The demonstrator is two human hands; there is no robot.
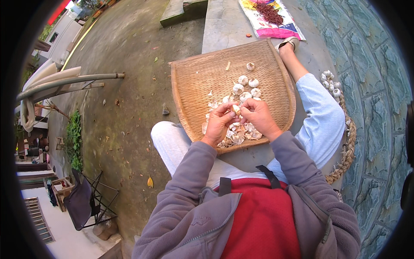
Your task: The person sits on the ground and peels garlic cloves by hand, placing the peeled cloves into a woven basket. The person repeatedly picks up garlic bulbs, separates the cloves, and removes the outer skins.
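A garlic clove [236,110], partly in its skin, is between my two hands. My left hand [221,120] pinches it with thumb and forefinger. The bent fingers of my right hand [257,114] touch its right side; whether they also grip it or a bit of skin, I cannot tell. Both hands are above a woven bamboo winnowing basket [190,94] that lies across my legs. Several whole garlic bulbs [243,80] sit in the basket beyond my hands. Loose papery garlic skins [239,134] are piled under and near my hands, partly hidden by them.
A braided garlic string [348,149] lies right of my bent leg, by the stone-patterned wall [372,129]. Dried red chillies [270,13] rest on a printed plastic sack [279,32] past my foot. A folding chair [79,200] and a bamboo pole [97,76] are at left.
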